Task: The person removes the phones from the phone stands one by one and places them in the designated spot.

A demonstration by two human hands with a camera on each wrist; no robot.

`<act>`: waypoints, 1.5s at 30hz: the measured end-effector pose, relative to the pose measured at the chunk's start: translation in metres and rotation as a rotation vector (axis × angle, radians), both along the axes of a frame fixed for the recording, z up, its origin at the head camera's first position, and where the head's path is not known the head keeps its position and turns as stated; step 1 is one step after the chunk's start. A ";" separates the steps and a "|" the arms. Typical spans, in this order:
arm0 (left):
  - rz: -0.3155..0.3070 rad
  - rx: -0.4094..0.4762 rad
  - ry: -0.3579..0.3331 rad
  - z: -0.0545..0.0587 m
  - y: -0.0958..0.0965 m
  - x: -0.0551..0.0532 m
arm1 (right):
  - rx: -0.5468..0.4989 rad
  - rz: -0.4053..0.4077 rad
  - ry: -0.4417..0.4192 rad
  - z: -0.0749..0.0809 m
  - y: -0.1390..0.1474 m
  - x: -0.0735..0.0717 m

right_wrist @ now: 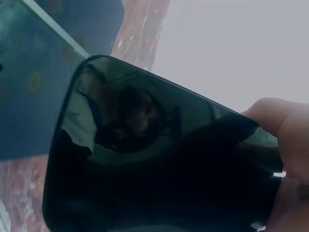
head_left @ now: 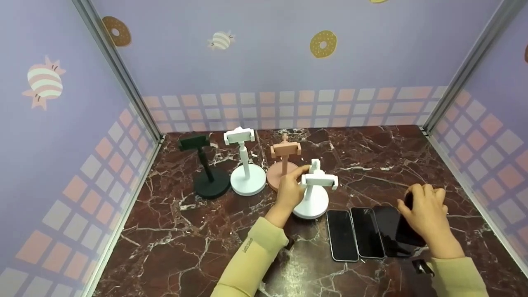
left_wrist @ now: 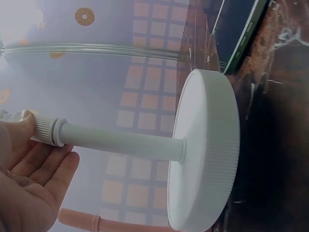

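My left hand (head_left: 289,190) grips the neck of a white phone stand (head_left: 312,203), just under its clamp head. In the left wrist view, the thumb and fingers are at the ribbed collar (left_wrist: 45,130) atop the pole, above a thick round base (left_wrist: 212,150). Whether that base touches the table cannot be told. My right hand (head_left: 428,210) holds a black smartphone (head_left: 406,232) by one end, tilted up at the right of a row of phones. Its glossy dark screen (right_wrist: 164,188) fills much of the right wrist view, with the thumb at its edge.
Three dark smartphones, one (head_left: 342,236), another (head_left: 367,233) and a third (head_left: 387,225), lie side by side on the marbled table (head_left: 173,247). Left of my left hand stand a black stand (head_left: 211,183), a white one (head_left: 248,180) and a pink one (head_left: 285,151). Patterned walls (head_left: 268,62) enclose the table.
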State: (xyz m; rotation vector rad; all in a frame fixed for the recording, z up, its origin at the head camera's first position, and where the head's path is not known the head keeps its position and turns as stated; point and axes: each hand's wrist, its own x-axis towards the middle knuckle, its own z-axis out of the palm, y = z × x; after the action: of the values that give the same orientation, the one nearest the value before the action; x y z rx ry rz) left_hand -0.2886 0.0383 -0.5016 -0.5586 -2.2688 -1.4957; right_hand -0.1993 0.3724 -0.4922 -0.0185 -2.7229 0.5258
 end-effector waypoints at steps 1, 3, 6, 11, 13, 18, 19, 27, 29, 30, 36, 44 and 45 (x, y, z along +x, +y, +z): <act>0.003 -0.007 -0.002 0.002 0.002 -0.002 | 0.004 0.004 -0.019 -0.001 0.004 -0.001; -0.001 -0.003 -0.004 0.005 0.006 -0.006 | 0.012 0.011 -0.060 -0.003 0.011 -0.004; -0.006 0.006 -0.018 0.009 0.013 -0.012 | 0.018 0.019 -0.109 -0.005 0.022 -0.007; -0.029 0.033 -0.059 0.012 0.022 -0.025 | 0.028 0.020 -0.164 -0.010 0.038 -0.011; -0.035 0.035 -0.076 0.013 0.025 -0.029 | 0.032 0.025 -0.193 -0.012 0.043 -0.012; -0.030 0.018 -0.085 0.016 0.032 -0.039 | 0.035 0.036 -0.272 -0.016 0.053 -0.016; -0.029 0.018 -0.084 0.017 0.033 -0.041 | 0.034 0.035 -0.285 -0.017 0.055 -0.017; -0.049 0.038 -0.107 0.017 0.046 -0.052 | 0.038 0.035 -0.377 -0.024 0.065 -0.028; -0.064 0.051 -0.112 0.017 0.047 -0.055 | 0.044 0.041 -0.400 -0.024 0.068 -0.032; -0.066 0.051 -0.115 0.017 0.047 -0.057 | 0.047 0.044 -0.412 -0.024 0.069 -0.034; -0.030 0.043 -0.135 0.012 0.047 -0.065 | 0.063 0.053 -0.464 -0.029 0.078 -0.039; -0.005 0.068 -0.134 0.006 0.051 -0.075 | 0.056 0.071 -0.499 -0.035 0.081 -0.044; -0.004 0.074 -0.128 0.005 0.052 -0.075 | 0.055 0.074 -0.504 -0.035 0.081 -0.045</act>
State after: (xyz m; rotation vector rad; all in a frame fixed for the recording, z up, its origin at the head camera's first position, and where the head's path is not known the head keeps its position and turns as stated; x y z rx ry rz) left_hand -0.3640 0.0902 -0.4961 -0.4583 -2.2966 -1.6528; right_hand -0.2438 0.4529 -0.5268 -0.0411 -3.2396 0.5227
